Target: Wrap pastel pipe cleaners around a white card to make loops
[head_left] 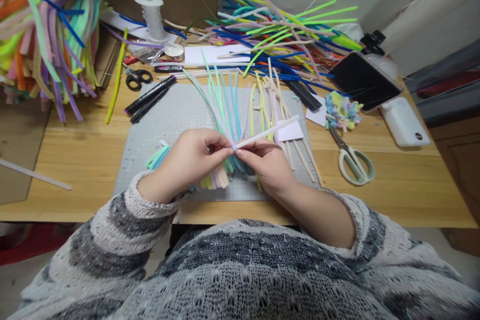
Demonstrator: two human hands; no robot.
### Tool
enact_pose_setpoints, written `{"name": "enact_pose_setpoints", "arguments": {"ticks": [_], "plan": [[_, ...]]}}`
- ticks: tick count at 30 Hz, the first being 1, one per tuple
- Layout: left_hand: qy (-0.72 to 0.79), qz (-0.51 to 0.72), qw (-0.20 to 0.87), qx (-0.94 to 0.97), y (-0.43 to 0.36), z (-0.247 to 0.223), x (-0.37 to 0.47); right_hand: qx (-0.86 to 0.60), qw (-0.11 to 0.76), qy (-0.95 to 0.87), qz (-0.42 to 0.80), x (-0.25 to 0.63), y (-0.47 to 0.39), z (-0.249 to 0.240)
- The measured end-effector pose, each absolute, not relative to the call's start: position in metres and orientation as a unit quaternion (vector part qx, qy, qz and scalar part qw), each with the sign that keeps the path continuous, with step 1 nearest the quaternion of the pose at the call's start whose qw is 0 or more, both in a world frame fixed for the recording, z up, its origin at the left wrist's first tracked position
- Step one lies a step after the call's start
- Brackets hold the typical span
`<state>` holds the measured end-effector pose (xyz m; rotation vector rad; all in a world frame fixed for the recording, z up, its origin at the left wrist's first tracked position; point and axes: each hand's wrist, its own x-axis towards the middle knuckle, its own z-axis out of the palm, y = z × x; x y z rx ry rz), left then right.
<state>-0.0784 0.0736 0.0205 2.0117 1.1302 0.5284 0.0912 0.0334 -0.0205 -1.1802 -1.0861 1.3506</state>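
Observation:
Over the grey cutting mat (150,115) my two hands meet fingertip to fingertip. My left hand (193,157) is closed in a pinch on pipe cleaners, and my right hand (270,166) pinches at the same spot. A white pipe cleaner (268,131) sticks out from the pinch up to the right. A lilac pipe cleaner (213,109) runs from it up to the left. Just what lies between the fingertips is partly hidden. Beneath the hands are folded pastel pipe cleaners (215,179), and straight green and blue pipe cleaners (235,102) lie beyond them.
Grey-handled scissors (356,164), a pastel pipe-cleaner flower (343,110), a phone (365,80) and a white power bank (405,122) are at right. Markers (150,97), small black scissors (138,79) and a spool (153,20) lie left. Bundled pipe cleaners (48,35) fill the far left corner.

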Motion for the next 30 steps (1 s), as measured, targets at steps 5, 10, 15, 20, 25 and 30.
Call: {"name": "enact_pose_setpoints", "arguments": {"ticks": [5,10,15,20,25,30], "plan": [[0.429,0.206,0.368,0.799,0.0725,0.0222,-0.0775,-0.499,0.486,-0.458,0.552,0.0921,0.0336,-0.021],[0.421,0.193,0.342,0.817,0.0719,0.0222,-0.0759,-0.496,0.484,-0.426,0.581,0.0909,0.0365,-0.024],[0.422,0.189,0.332,0.822,0.0722,0.0204,-0.0758,-0.493,0.475,-0.414,0.6,0.091,0.0361,-0.0204],[0.401,0.199,0.324,0.834,0.0729,0.02,-0.0759,-0.504,0.488,-0.419,0.576,0.0896,0.0349,-0.0203],[0.388,0.21,0.323,0.837,0.0729,0.0182,-0.0759,-0.512,0.498,-0.414,0.565,0.0876,0.0352,-0.0247],[0.415,0.187,0.34,0.823,0.0724,0.0149,-0.0749,-0.503,0.507,-0.405,0.571,0.0888,0.0367,-0.0247]]}}
